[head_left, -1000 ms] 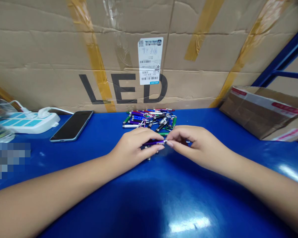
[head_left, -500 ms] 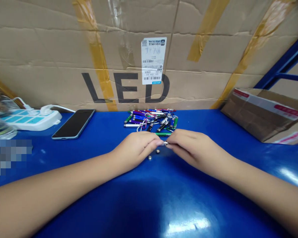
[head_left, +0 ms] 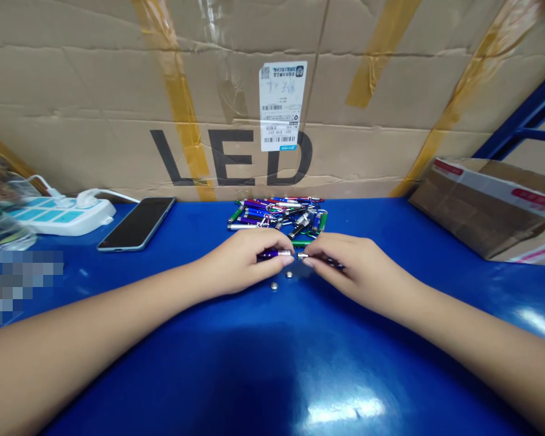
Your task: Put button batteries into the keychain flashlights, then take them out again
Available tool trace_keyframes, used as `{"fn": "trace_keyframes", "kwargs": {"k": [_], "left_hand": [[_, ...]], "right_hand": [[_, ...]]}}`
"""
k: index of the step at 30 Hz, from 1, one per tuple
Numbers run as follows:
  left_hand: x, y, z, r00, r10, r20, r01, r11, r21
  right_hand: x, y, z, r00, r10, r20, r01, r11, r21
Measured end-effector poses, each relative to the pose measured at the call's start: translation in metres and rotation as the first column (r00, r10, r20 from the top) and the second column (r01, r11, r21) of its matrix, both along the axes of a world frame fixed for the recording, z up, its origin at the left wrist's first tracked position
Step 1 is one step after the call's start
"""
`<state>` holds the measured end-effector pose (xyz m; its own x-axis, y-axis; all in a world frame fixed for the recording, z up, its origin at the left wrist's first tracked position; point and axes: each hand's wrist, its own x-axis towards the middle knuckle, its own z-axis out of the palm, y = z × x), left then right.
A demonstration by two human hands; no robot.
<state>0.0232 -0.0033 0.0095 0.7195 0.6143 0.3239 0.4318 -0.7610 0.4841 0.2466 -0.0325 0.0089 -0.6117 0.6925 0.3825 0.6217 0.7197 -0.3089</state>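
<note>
My left hand [head_left: 236, 260] is closed around a purple penlight tube [head_left: 269, 254], whose silver end points right. Between the fingers of my right hand [head_left: 352, 260] is a dark penlight part [head_left: 330, 261] with a silver tip facing left. A small gap separates the two silver ends. Below them, two small silver button cells, a nearer one [head_left: 274, 286] and a farther one [head_left: 289, 275], lie on the blue table [head_left: 218, 375]. Just behind my fingertips lies a green tube [head_left: 302, 243], partly hidden. My fingers cover much of both held parts.
A pile of coloured penlights with clips [head_left: 277, 213] lies at the back, against a large cardboard box [head_left: 109, 79] marked LED. To the left are a phone [head_left: 138, 224] and a white power strip [head_left: 68, 215] with plugs. An open carton [head_left: 485, 206] stands at the right.
My hands have moved slightly apart. The purple tube and the dark part now show with a gap between their ends, where earlier only a bit of silver showed between my fingertips.
</note>
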Motion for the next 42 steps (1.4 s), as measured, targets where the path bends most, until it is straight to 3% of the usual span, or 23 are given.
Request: {"fn": "trace_keyframes", "kwargs": {"k": [4, 8, 12, 19, 24, 29, 35, 42], "left_hand": [[-0.019, 0.015, 0.016, 0.995, -0.023, -0.102, 0.003, 0.982, -0.191], [-0.039, 0.029, 0.029, 0.962, -0.046, -0.268, -0.005, 0.982, -0.186], [-0.042, 0.029, 0.03, 0.916, -0.118, -0.382, 0.055, 0.984, -0.171], [-0.017, 0.007, 0.023, 0.866, -0.206, -0.456, 0.186, 0.979, -0.09], [-0.009, 0.0, 0.017, 0.814, -0.105, -0.571, 0.202, 0.973, 0.109], [-0.005, -0.005, 0.017, 0.788, -0.043, -0.615, 0.271, 0.92, 0.283], [-0.003, -0.009, 0.021, 0.753, -0.027, -0.658, 0.304, 0.9, 0.312], [-0.005, -0.007, 0.022, 0.806, -0.047, -0.589, 0.278, 0.91, 0.308]], "right_hand": [[0.001, 0.003, -0.001, 1.0, -0.018, 0.003, 0.018, 1.0, -0.004], [0.003, 0.006, -0.004, 1.0, -0.013, 0.014, 0.013, 1.0, 0.007], [0.002, 0.006, -0.005, 0.999, -0.005, 0.036, 0.004, 1.0, 0.007], [-0.001, 0.005, -0.004, 0.998, 0.006, 0.056, -0.005, 0.999, -0.033], [-0.002, 0.004, -0.005, 0.998, 0.019, 0.061, -0.017, 0.999, -0.043], [-0.001, 0.004, -0.005, 0.995, 0.033, 0.09, -0.029, 0.999, -0.045], [-0.001, 0.005, -0.006, 0.993, 0.036, 0.113, -0.032, 0.999, -0.04], [0.0, 0.004, -0.005, 0.992, 0.033, 0.123, -0.029, 0.999, -0.033]]}}
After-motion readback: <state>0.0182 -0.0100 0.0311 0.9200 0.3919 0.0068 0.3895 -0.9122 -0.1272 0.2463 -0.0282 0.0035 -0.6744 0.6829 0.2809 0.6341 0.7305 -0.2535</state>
